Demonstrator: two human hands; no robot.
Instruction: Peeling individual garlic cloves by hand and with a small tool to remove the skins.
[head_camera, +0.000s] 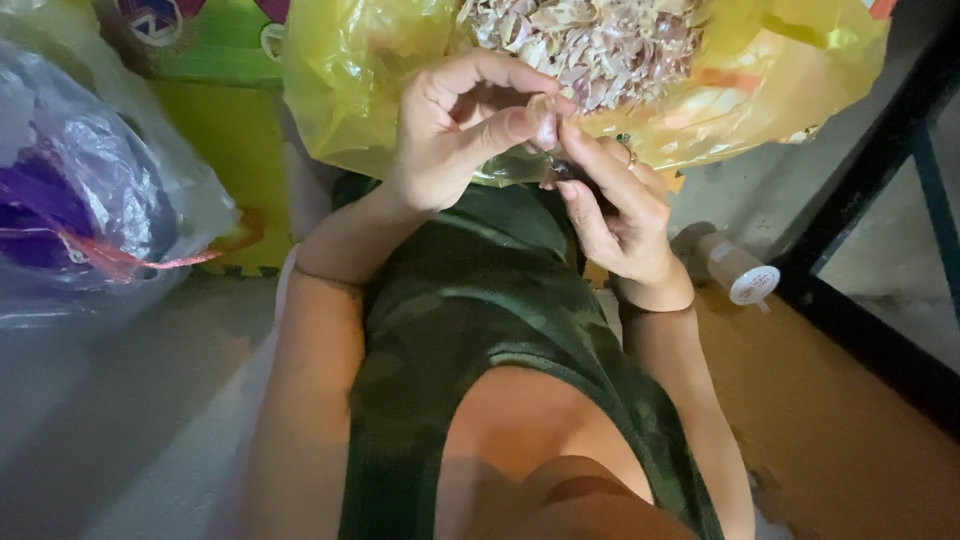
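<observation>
Both hands work one garlic clove over a yellow bag of peelings.

Your left hand (455, 130) pinches the clove (545, 118) in a thumb-and-finger grip while your right hand (610, 205) closes on its lower end, just below the bag (350, 70) and its skins (590, 40). The small clove could slip from so light a pinch and drop into your lap or onto the floor (130, 420).

Two hands (460, 130) (610, 205), one garlic clove (545, 118)

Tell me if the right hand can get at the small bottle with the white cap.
Probably yes: the bottle lies uncovered just beside the right hand, with nothing between them, though that hand's fingers are busy on a garlic clove.
</observation>
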